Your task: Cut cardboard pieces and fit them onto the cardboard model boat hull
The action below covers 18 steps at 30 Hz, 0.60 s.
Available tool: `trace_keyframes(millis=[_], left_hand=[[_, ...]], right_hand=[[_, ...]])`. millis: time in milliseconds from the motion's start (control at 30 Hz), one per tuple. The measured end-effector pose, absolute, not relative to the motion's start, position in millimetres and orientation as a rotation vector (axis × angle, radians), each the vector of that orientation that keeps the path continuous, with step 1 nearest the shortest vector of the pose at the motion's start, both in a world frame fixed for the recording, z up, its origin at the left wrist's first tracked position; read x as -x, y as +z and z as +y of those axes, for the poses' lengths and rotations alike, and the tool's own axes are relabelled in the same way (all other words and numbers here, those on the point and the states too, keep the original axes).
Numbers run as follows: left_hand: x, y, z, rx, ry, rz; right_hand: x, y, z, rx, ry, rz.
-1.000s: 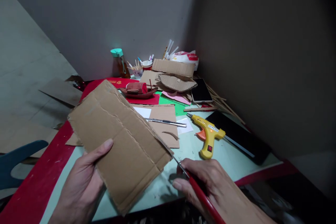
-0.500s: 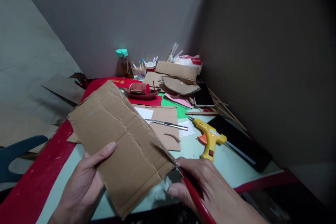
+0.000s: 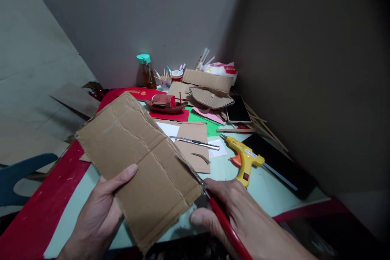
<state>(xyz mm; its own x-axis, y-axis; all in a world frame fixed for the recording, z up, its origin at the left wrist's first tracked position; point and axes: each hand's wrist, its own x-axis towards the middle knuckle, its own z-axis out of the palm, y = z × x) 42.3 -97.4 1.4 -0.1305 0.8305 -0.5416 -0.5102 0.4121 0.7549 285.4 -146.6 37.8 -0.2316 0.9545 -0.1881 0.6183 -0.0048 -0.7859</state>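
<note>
My left hand [image 3: 102, 201] grips a rectangular piece of brown cardboard [image 3: 143, 170] by its lower left side, thumb on top and fingers underneath. Two rough creases run along the cardboard, and it is tilted above the table. At its lower right edge, my right hand [image 3: 243, 211] is closed on red-handled scissors [image 3: 224, 223]. One blade lies over the cardboard close to that edge; the other blade is hidden. Just beyond the sheet, a utility knife [image 3: 195, 142] rests on a flat cardboard piece [image 3: 191, 162] with a thin curved offcut [image 3: 200, 157].
A yellow glue gun [image 3: 245, 158] lies right of the scissors, beside a black flat object [image 3: 274, 162]. Farther back are a small red-brown model boat [image 3: 166, 105], a boat-shaped cardboard piece [image 3: 211, 97], a phone [image 3: 238, 109] and a bottle [image 3: 147, 73]. A blue-green chair [image 3: 26, 166] stands left.
The scissors and right hand shift slightly at the cardboard's right edge. The cardboard stays in my left hand, and the whole view shifts a little.
</note>
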Motion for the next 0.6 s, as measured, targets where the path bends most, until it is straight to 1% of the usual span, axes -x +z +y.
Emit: trace_keyframes(millis=[167,300,467,600], left_hand=[[-45.1,1.5,-98.7,-0.285,1.227,1.234],[-45.7,-1.6,-100.5,-0.293,1.221,1.239],[-40.8,-5.3,-104.3,-0.352,1.196,1.251],[-38.7,-2.6,-108.1,-0.385,1.209,1.237]], right_hand=[[-282.7,27.6,-143.0,1.6,1.095,-1.921],[-281.3,15.5,-144.1,1.587,1.178,-1.959],[-281.5,33.6,-140.3,1.715,1.281,-1.846],[-280.5,45.2,-137.5,1.706,1.304,-1.83]])
